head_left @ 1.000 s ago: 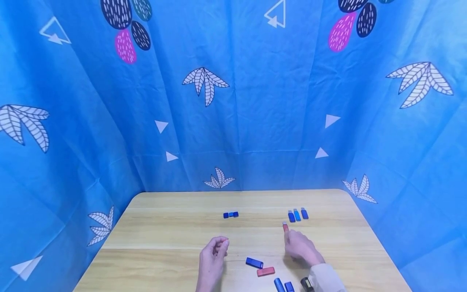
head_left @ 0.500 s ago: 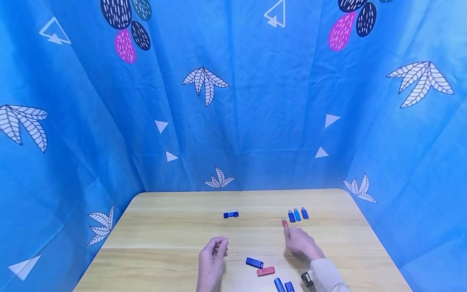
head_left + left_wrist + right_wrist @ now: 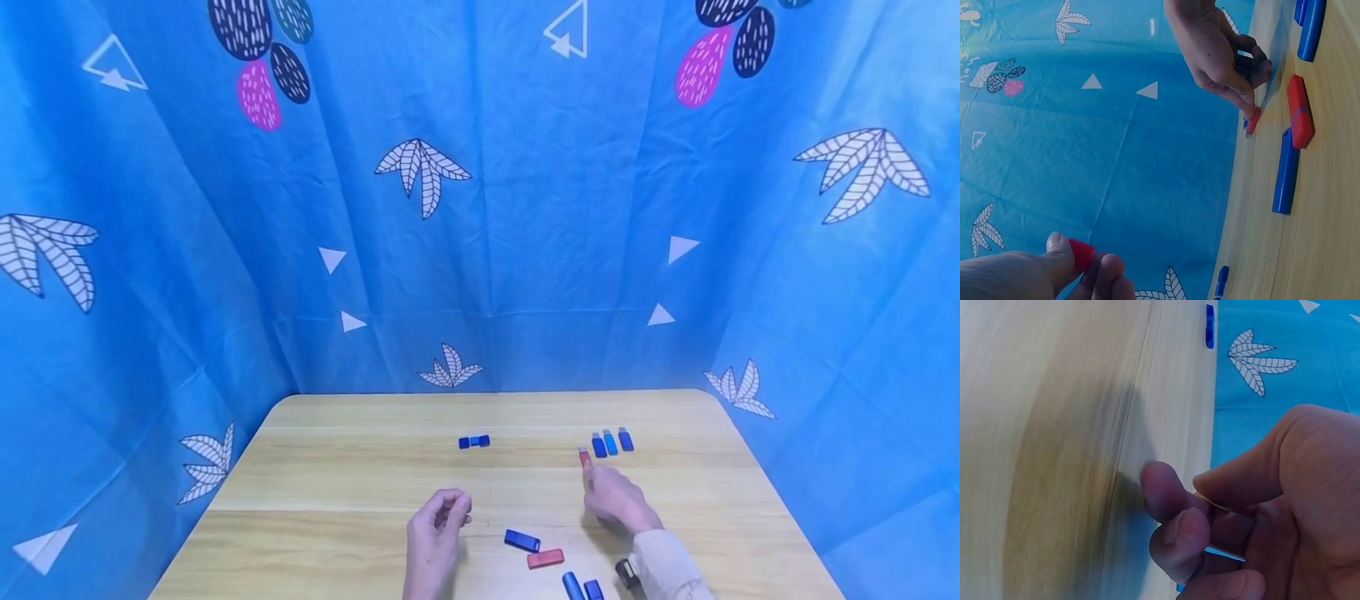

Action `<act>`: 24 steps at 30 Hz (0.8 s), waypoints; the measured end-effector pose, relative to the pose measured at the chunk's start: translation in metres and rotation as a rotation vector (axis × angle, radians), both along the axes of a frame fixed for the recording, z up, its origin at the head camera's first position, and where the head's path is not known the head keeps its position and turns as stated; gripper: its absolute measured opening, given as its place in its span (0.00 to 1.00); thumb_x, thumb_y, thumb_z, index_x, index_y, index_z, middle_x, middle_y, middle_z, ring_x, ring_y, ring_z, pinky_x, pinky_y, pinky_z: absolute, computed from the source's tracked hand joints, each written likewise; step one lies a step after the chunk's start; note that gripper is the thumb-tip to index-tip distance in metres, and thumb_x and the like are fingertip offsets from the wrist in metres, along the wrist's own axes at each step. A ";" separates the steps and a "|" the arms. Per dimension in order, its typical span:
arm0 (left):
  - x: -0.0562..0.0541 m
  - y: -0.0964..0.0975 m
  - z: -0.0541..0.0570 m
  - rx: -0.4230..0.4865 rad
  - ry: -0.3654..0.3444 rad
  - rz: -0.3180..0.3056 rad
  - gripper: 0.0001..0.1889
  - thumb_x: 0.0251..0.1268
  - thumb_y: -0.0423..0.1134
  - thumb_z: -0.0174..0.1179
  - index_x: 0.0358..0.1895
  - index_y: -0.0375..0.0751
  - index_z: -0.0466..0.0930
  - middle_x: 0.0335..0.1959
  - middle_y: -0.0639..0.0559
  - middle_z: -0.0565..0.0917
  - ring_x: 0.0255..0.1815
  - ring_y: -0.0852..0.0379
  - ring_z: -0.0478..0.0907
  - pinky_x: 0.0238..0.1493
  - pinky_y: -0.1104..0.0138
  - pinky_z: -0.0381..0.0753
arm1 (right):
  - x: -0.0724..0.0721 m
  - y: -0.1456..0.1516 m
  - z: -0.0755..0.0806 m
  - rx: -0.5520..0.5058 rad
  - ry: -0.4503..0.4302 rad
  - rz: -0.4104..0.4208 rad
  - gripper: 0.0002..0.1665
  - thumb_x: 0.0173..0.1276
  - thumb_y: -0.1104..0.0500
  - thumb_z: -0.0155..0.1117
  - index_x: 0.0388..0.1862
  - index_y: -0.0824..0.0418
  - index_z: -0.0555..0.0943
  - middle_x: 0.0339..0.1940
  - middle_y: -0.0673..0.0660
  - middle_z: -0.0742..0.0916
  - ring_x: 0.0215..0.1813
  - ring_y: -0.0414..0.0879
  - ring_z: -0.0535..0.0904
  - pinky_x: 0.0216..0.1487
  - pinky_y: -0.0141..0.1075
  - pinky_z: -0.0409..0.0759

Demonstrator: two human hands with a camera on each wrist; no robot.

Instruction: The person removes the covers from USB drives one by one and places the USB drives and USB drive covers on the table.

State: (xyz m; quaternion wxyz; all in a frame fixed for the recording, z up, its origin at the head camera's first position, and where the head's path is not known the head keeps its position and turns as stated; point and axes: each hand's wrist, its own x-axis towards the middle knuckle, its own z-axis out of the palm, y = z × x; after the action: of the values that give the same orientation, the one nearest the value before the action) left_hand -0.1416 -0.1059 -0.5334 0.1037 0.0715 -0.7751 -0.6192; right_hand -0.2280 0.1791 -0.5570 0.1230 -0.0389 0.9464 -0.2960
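Note:
My left hand (image 3: 433, 542) pinches a small red cap (image 3: 1082, 255) between thumb and finger, above the table's middle. With an outstretched finger my right hand (image 3: 618, 498) touches a red USB stick (image 3: 585, 457), its metal plug pointing to the far edge; the other fingers are curled and hold nothing visible. That stick is hidden in the right wrist view. Beside it lie three uncapped blue USB sticks (image 3: 611, 442) in a row. Three blue caps (image 3: 474, 442) sit together at the back middle.
Nearer me on the wooden table (image 3: 337, 475) lie a dark blue USB stick (image 3: 522, 540), a red USB stick (image 3: 545, 558), two more blue ones (image 3: 572, 585) and a black one (image 3: 626, 573) by the right sleeve. Blue patterned cloth (image 3: 480, 250) surrounds the table's back and sides.
The red USB stick under my right finger has slid slightly toward the far edge, and the right hand moved a little with it. My left hand has barely moved.

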 end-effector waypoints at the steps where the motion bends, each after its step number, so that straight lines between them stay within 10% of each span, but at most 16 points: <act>1: 0.000 0.000 0.000 0.006 0.003 0.001 0.10 0.70 0.45 0.63 0.42 0.42 0.85 0.36 0.48 0.88 0.36 0.57 0.86 0.43 0.73 0.84 | 0.000 0.000 0.001 0.002 0.002 0.005 0.12 0.71 0.66 0.52 0.48 0.68 0.80 0.17 0.52 0.77 0.17 0.42 0.69 0.19 0.34 0.68; 6: 0.000 0.000 -0.001 0.006 0.009 0.004 0.08 0.67 0.44 0.66 0.41 0.43 0.85 0.36 0.46 0.88 0.34 0.63 0.84 0.42 0.73 0.82 | -0.003 -0.001 0.002 0.005 0.000 0.009 0.23 0.69 0.67 0.53 0.62 0.71 0.75 0.16 0.52 0.76 0.16 0.42 0.68 0.19 0.33 0.67; 12: 0.003 0.002 0.001 -0.063 0.031 -0.007 0.05 0.63 0.40 0.70 0.36 0.44 0.86 0.33 0.51 0.90 0.32 0.66 0.84 0.40 0.74 0.82 | -0.007 -0.001 -0.001 0.002 -0.004 0.003 0.09 0.73 0.64 0.52 0.34 0.63 0.79 0.12 0.50 0.76 0.15 0.41 0.68 0.18 0.33 0.66; 24: 0.004 0.004 -0.002 -0.101 0.029 -0.061 0.06 0.60 0.44 0.72 0.31 0.50 0.85 0.34 0.57 0.90 0.34 0.67 0.84 0.44 0.74 0.81 | -0.014 -0.001 0.000 0.009 -0.004 0.014 0.11 0.68 0.67 0.53 0.46 0.68 0.79 0.12 0.52 0.78 0.13 0.40 0.68 0.16 0.30 0.63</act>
State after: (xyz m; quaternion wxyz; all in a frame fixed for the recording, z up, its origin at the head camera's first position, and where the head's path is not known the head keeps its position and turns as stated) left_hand -0.1376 -0.1021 -0.5359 0.0994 0.0337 -0.8055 -0.5832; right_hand -0.2419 0.1781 -0.5569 0.1270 -0.0446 0.9473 -0.2908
